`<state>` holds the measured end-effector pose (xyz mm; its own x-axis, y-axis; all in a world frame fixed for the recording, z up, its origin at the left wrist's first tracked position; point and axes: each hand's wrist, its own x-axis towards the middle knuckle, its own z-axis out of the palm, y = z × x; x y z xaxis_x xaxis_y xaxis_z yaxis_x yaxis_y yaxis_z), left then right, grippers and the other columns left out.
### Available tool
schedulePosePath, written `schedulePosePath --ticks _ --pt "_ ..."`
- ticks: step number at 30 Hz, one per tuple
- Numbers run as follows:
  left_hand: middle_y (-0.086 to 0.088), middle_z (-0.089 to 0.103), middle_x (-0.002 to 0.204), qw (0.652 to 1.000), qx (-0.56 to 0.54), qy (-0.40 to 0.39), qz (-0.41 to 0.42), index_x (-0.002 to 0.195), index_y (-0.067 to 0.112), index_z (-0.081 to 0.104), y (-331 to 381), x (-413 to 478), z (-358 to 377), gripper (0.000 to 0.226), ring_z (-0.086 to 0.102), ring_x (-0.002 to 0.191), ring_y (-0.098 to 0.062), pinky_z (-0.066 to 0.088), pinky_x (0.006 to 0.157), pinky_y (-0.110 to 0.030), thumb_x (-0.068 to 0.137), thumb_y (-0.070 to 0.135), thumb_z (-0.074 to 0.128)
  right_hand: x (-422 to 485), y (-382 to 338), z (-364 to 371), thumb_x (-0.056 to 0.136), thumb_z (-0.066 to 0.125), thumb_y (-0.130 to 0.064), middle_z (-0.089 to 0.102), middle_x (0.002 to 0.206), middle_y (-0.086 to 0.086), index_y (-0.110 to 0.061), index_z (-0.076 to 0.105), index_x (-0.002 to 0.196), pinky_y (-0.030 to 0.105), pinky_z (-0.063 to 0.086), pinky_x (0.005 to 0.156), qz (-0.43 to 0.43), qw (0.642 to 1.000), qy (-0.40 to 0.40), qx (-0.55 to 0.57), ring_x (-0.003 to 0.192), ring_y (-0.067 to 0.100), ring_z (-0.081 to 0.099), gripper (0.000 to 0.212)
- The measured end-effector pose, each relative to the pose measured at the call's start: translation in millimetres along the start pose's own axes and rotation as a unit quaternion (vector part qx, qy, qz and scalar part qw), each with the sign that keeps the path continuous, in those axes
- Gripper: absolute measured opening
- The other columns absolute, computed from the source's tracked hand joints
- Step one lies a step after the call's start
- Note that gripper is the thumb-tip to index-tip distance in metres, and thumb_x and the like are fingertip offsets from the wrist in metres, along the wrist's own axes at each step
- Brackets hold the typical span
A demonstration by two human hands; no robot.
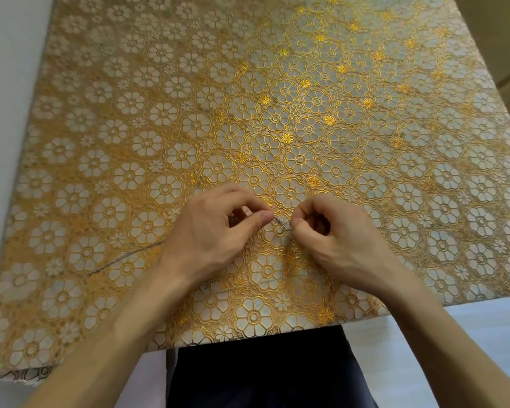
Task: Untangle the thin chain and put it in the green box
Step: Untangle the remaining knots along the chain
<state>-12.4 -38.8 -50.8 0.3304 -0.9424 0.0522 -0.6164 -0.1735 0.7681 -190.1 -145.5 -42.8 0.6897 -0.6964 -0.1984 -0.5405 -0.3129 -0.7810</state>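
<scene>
L hand: my left hand (215,234) sat knuckles-up low over the cloth, thumb & forefinger tips pinching one end of the visible chain; other fingers curled under the palm.
R hand: my right hand (339,237) mirrored it just beside, thumb & forefinger nipped on the other end; remaining fingers curled in. The two pinches were near each other, not touching.
Chain: the thin silver metal chain (281,223) showed only as a short taut bit between both pinches, just over the cloth, approx. mid-width of the table & close to the near edge. The rest was hidden in my fingers; couldn't tell how much, or how tangled.
Cloth: the gold-and-cream embossed flower-pattern tablecloth (277,113) covered the whole top.
Near edge: ran just behind my wrists, slanting, lower on the L; both forearms crossed it. Little cloth between hands & that edge.
L edge: well apart from my left hand, against a white surface (0,113).
R edge: well apart from my right hand, sloping away to the far R corner; a pale surface (468,334) below it.
Room: most of the cloth lay ahead of my hands, a broad stretch to the far side, w/ wide strips to L & R too.
Mark: a thin dark line (124,257) on the cloth left of my left wrist; couldn't tell if crease or sth else.
Lap: my dark clothing (262,375) showed under the near edge, between the forearms.
</scene>
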Motion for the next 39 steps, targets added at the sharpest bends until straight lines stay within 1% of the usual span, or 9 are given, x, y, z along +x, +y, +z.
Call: schedulePosePath --ticks 4,10,20,22,26,29,32,36,39 --pt "0.017 0.066 0.094 1.000 -0.019 -0.007 -0.009 0.091 0.026 0.072 3.1 -0.3 1.7 0.016 0.062 0.087 -0.003 0.047 0.077 -0.019 0.090 0.040 0.066 0.9 -2.1 0.5 0.087 0.063 -0.030 0.059 0.068 -0.015 -0.024 0.064 0.077 0.023 0.037 0.058 0.000 1.000 0.001 -0.012 0.062 0.005 0.051 0.012" --pt "0.014 0.069 0.090 0.996 -0.073 0.002 -0.044 0.087 0.028 0.073 7.8 0.5 -0.9 0.006 0.064 0.083 -0.008 0.045 0.065 -0.013 0.089 0.034 0.073 0.6 -5.3 -1.6 0.085 0.059 -0.030 0.057 0.063 -0.017 -0.024 0.063 0.074 0.019 0.036 0.055 -0.002 1.000 0.003 -0.001 0.057 0.005 0.050 0.013" --pt "0.017 0.065 0.083 0.998 -0.049 0.011 -0.037 0.083 0.032 0.068 13.0 1.8 -0.3 0.010 0.061 0.080 -0.003 0.042 0.063 -0.009 0.090 0.039 0.069 2.8 -9.1 -0.6 0.081 0.060 -0.037 0.057 0.061 -0.020 -0.027 0.061 0.071 0.024 0.036 0.058 0.022 0.999 0.022 -0.044 0.061 0.003 0.052 0.014" --pt "0.017 0.064 0.082 0.997 -0.050 0.016 -0.057 0.084 0.032 0.066 11.4 1.8 0.1 0.013 0.061 0.079 -0.003 0.043 0.063 -0.011 0.093 0.042 0.066 3.0 -8.8 -0.1 0.082 0.062 -0.036 0.057 0.061 -0.015 -0.026 0.062 0.072 0.025 0.037 0.060 0.018 0.997 0.025 -0.067 0.062 0.004 0.052 0.014" --pt "0.019 0.060 0.088 0.998 0.048 -0.033 -0.012 0.087 0.032 0.062 2.5 0.7 1.1 0.024 0.057 0.084 0.001 0.048 0.072 -0.025 0.094 0.054 0.053 0.6 -5.1 -1.2 0.083 0.062 -0.035 0.057 0.060 -0.018 -0.026 0.062 0.071 0.024 0.036 0.059 0.026 0.998 0.023 -0.058 0.060 0.004 0.052 0.015" --pt "0.018 0.060 0.090 0.999 0.042 -0.004 0.000 0.092 0.030 0.064 0.3 -1.2 2.0 0.018 0.057 0.084 0.000 0.048 0.074 -0.026 0.096 0.047 0.057 -1.2 -4.3 -3.0 0.086 0.061 -0.031 0.056 0.061 -0.024 -0.025 0.063 0.072 0.017 0.033 0.055 0.026 0.999 0.022 -0.043 0.060 0.003 0.052 0.015" --pt "0.017 0.061 0.098 0.999 0.043 0.013 0.004 0.099 0.033 0.069 2.3 -0.2 0.7 0.007 0.059 0.083 -0.001 0.049 0.075 -0.023 0.094 0.037 0.066 -3.3 -4.2 -3.6 0.086 0.062 -0.029 0.056 0.061 -0.021 -0.025 0.064 0.073 0.017 0.036 0.055 0.016 0.999 0.027 -0.025 0.058 0.004 0.051 0.014" --pt "0.016 0.061 0.110 0.996 0.075 -0.046 0.021 0.117 0.037 0.069 9.6 6.8 5.1 0.036 0.056 0.099 -0.002 0.051 0.087 -0.030 0.086 0.051 0.063 -5.2 -1.7 -3.5 0.089 0.062 -0.027 0.055 0.059 -0.017 -0.021 0.067 0.078 0.017 0.035 0.054 0.022 0.998 0.032 0.055 0.054 0.003 0.047 0.014" --pt "0.015 0.060 0.110 0.987 0.133 -0.083 0.038 0.112 0.039 0.072 16.0 11.7 13.2 0.039 0.052 0.103 -0.009 0.049 0.089 -0.037 0.081 0.060 0.060 -5.1 0.3 -5.4 0.090 0.062 -0.027 0.052 0.057 -0.017 -0.018 0.067 0.080 0.014 0.032 0.052 0.036 0.993 0.031 0.106 0.052 0.002 0.043 0.014"
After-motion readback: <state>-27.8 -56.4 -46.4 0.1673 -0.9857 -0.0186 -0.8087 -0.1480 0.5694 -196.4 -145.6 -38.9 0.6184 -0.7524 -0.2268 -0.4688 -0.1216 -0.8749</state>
